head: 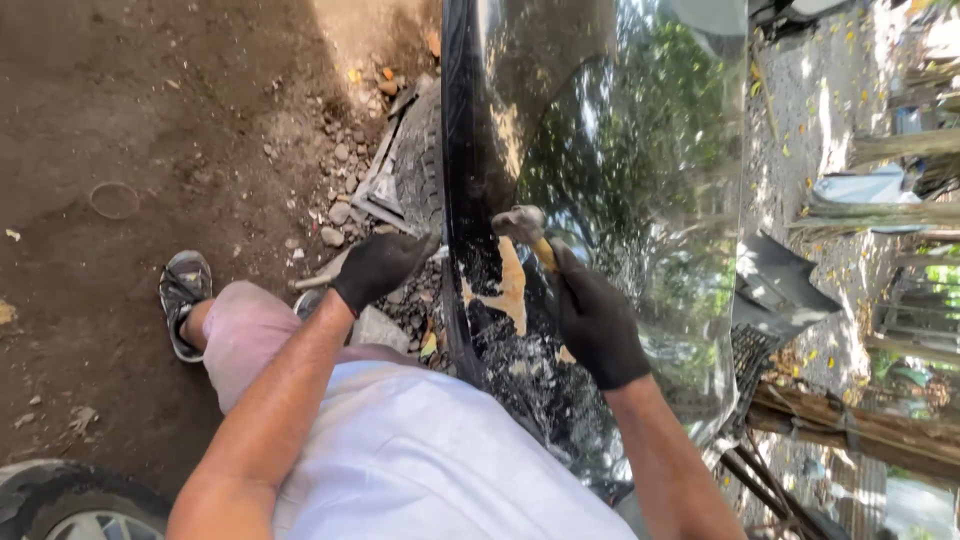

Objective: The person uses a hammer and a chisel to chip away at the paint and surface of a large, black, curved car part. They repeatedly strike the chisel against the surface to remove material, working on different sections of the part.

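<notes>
A glossy black car body panel (620, 150) stands in front of me, mirroring trees. On it is a patch of yellowish filler (512, 290). My right hand (595, 320), in a black glove, grips the wooden handle of a hammer (522, 226); the metal head rests on the panel just above the patch. My left hand (378, 265), also gloved in black, presses against the panel's left edge near a tyre (425, 150). My knee in pink shorts (245, 325) and a sandalled foot (183, 290) are at lower left.
Bare dirt ground with stones and rubble (340, 190) lies to the left. A wheel (60, 505) shows at the bottom left corner. Black car parts (775, 285), wooden planks (860, 425) and scrap lie to the right.
</notes>
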